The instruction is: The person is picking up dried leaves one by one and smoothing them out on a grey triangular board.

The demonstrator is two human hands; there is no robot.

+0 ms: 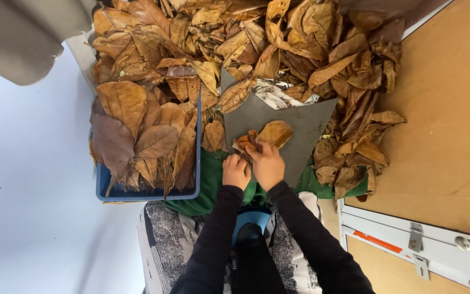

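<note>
Both my left hand [236, 171] and right hand [267, 165] pinch dry brown leaves [262, 136] over the grey board [300, 128]. I judge a light grip best; they crumble. The blue crate [148, 193] sits left of the board.

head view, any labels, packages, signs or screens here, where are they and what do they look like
Label: a thin orange-red strip on the white frame at lower right, slanted; print too small to tell.
No packages, signs or screens show.

Bright even daylight, soft shadows, sharp focus throughout
</note>
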